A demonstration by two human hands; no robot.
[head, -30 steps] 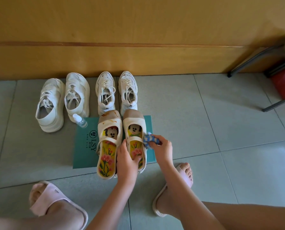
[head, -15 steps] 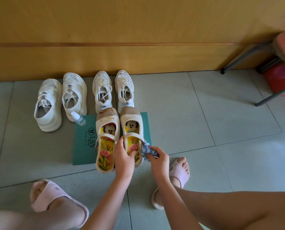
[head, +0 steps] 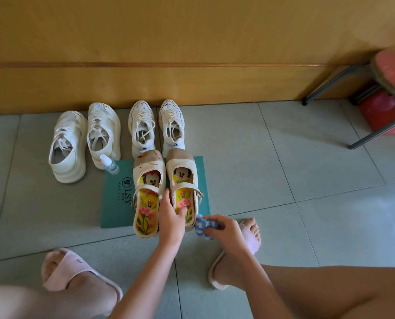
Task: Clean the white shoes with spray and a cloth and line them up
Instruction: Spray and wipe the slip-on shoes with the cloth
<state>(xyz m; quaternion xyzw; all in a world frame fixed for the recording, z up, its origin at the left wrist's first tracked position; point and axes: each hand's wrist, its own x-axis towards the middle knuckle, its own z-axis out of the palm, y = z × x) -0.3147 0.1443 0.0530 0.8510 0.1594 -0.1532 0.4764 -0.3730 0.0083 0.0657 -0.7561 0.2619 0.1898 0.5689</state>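
With the left hand (head: 171, 218) pinning the right strap shoe (head: 184, 185) on the green mat (head: 117, 199), fingers curled over its inner edge, the right hand (head: 224, 229), fingers clenched round the blue-and-white cloth (head: 204, 226) at the shoe's five o'clock, should wipe its outer wall firmly.

Pale grey tiled floor (head: 249, 162) meets yellow-brown wood-panel wall (head: 168, 42); metal-legged stool (head: 376, 93) with red seat at right; daylight glare on tiles.
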